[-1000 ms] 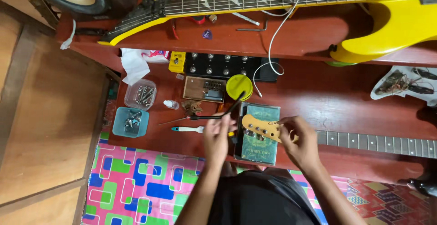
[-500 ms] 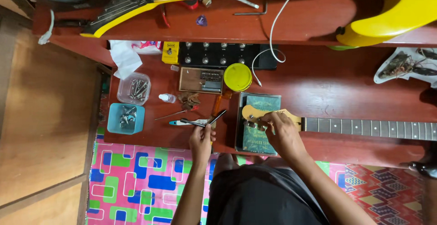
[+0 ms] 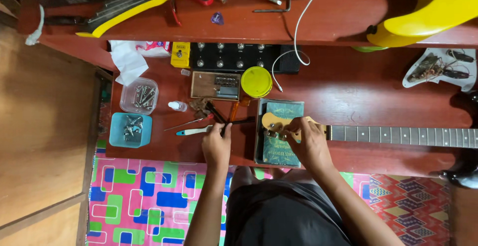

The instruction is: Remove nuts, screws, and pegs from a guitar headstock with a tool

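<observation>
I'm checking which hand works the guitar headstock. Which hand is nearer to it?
Right. The right hand rests on the headstock, fingers at its tuners. The left hand is apart to its left, at a dark-handled tool.

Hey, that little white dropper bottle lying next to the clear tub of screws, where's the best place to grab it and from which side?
Probably pinch the white dropper bottle across its wider body, coming straight down from above. It lies on its side on the red table, its narrow tip towards the clear tub of screws, so the tip gives little to hold. The space above it is open, while the left hand and tools sit nearer the person.
</observation>
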